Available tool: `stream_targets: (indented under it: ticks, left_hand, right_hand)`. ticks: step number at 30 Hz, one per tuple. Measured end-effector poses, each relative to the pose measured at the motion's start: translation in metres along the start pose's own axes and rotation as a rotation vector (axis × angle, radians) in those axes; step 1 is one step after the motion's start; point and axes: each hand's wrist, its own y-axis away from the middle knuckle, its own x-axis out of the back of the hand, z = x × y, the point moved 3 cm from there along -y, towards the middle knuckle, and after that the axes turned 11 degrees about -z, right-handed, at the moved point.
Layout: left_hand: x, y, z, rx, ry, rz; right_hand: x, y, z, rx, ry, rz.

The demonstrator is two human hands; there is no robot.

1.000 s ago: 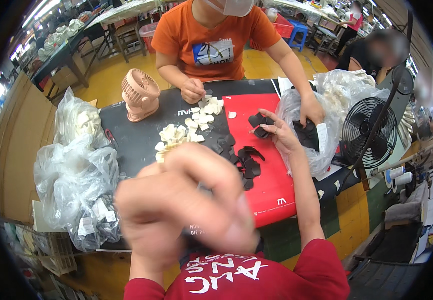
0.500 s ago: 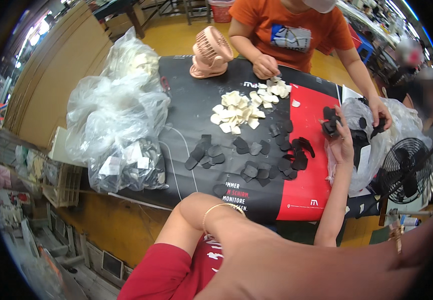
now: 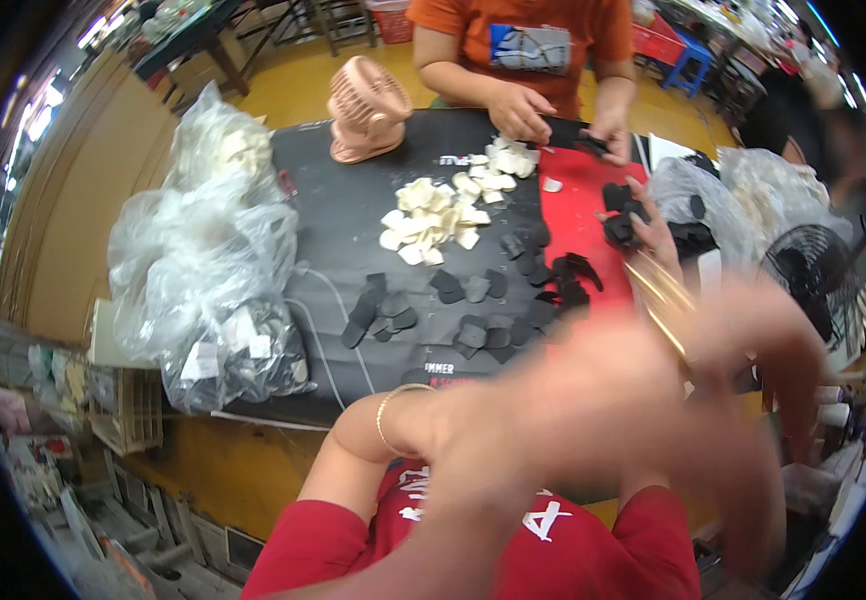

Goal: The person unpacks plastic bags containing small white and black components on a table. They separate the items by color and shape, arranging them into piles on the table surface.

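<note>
A: Where are the held pieces (image 3: 617,229)?

B: At two o'clock, taking twelve as straight ahead of the wearer. The right hand (image 3: 658,238) has the black bunch gathered in its fingers, over the red mat (image 3: 573,225).

A: What could go wrong there?

B: The bunch looks uneven, so one slack finger could let a piece drop. The loose pieces (image 3: 471,337), near the middle and equally dark, could swallow it.

A: And the left hand (image 3: 623,410)?

B: Close to the view at four o'clock and badly blurred; whether it grasps anything cannot be told. It hides the right forearm and the mat's near end, so a slip there could go unseen.

A: The white pieces (image 3: 428,215)?

B: Heaped at twelve o'clock on the table (image 3: 338,205), just beyond the dark ones. A dragged sleeve could mix the two. The pink fan (image 3: 368,110), towards eleven, might scatter light bits if running; that cannot be told.

A: Anyone else?

B: A co-worker's left hand (image 3: 611,138), between one and two o'clock, grips a dark piece (image 3: 593,142). Reaching inward, it could bump the wearer's fingers.

A: Farther out?

B: The clear bag (image 3: 678,195), between two and three, has loose folds that could snag the wearer's wrist.
</note>
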Motion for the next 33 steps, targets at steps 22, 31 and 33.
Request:
stream_targets:
  ticks: [22, 31, 33]
  left_hand:
    - [0.067, 0.130, -0.266, 1.169, -0.315, 0.076]
    - [0.082, 0.131, -0.268, 1.109, -0.305, 0.316]
    - [0.082, 0.132, -0.267, 1.091, -0.305, 0.401]
  right_hand:
    - [0.048, 0.002, 0.042, -0.002, 0.315, 0.347]
    - [0.062, 0.007, 0.044, 0.100, 0.280, 0.379]
    - [0.066, 0.008, 0.044, 0.148, 0.272, 0.376]
